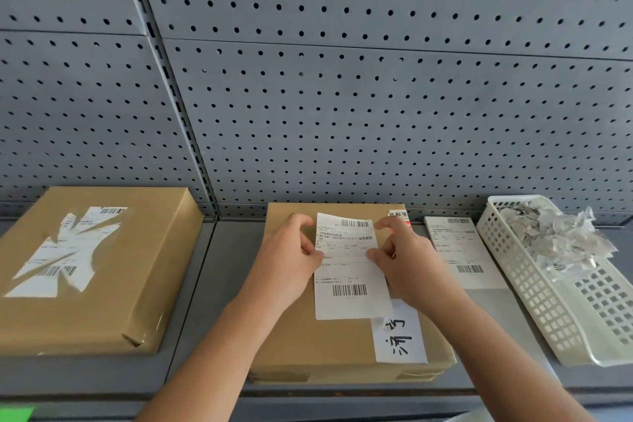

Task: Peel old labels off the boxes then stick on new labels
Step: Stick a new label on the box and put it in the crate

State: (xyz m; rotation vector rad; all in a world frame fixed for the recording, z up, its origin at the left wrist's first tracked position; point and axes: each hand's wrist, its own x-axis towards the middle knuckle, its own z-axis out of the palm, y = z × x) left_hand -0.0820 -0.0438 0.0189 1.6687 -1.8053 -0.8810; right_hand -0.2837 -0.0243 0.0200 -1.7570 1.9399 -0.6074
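Observation:
A flat brown cardboard box [308, 336] lies in the middle of the grey shelf. Over its top I hold a white shipping label [349, 298] with barcodes. My left hand [291, 260] pinches the label's left edge, and my right hand [404, 260] pinches its right edge. A white sticker with handwritten black characters [400, 336] sits on the box near its right front corner. A second brown box [137, 284] lies at the left, carrying a torn old label [61, 250].
A spare white label sheet [462, 250] lies on the shelf right of the middle box. A white plastic basket [534, 312] at the far right holds crumpled label scraps [555, 233]. A grey pegboard wall [342, 79] rises behind the shelf.

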